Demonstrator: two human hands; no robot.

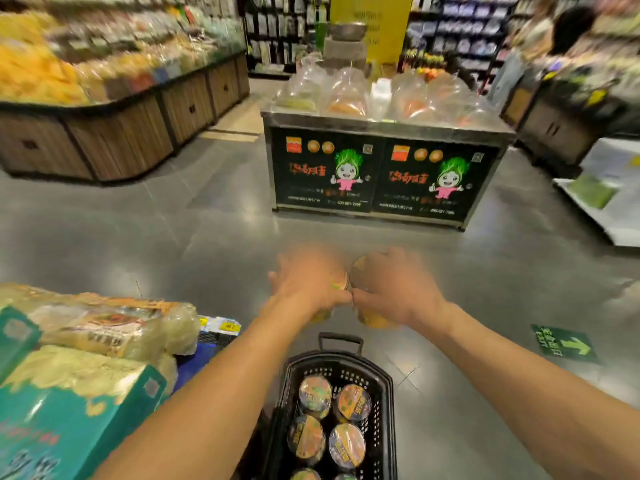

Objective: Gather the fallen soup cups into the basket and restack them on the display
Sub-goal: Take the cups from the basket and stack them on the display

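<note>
Soup cups (375,322), one gripped in our left hand (308,285), one in our right hand (398,292), hang side by side just beyond the basket (389,393) below.

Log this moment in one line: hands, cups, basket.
left hand: grips one round yellow soup cup | right hand: grips second round yellow soup cup | black plastic basket: below hands, several lidded cups inside

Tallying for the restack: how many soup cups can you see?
8 cups: one in the left hand, one in the right hand, six in the basket; more may lie hidden.
</note>
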